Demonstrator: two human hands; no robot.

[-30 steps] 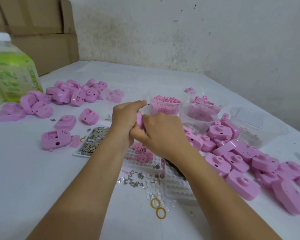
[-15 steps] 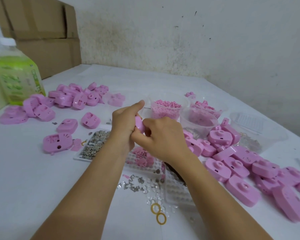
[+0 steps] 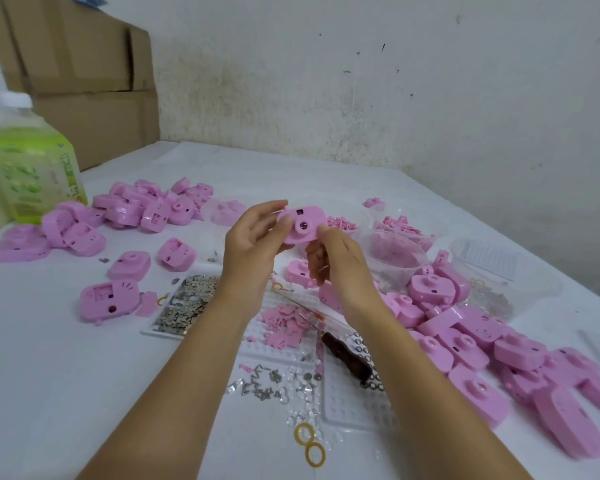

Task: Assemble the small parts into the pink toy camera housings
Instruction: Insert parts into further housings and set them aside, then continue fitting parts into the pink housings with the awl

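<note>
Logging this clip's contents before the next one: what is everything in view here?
Toy camera: one, pink, held up at centre.
Camera shells: many, pink, heaped at left and right.
Tubs: several, clear, pink bits inside, behind the held camera.
Trays: several, clear, centre foreground.
Tool: one, dark handle, across the trays.
Rings: two, yellow, nearest the viewer.
Bottle: one, green label, far left.
Boxes: stacked, brown, back left.
Table: one, white, under everything.
Left hand: one, pinches the camera's left side.
Right hand: one, grips its lower right corner.
</note>
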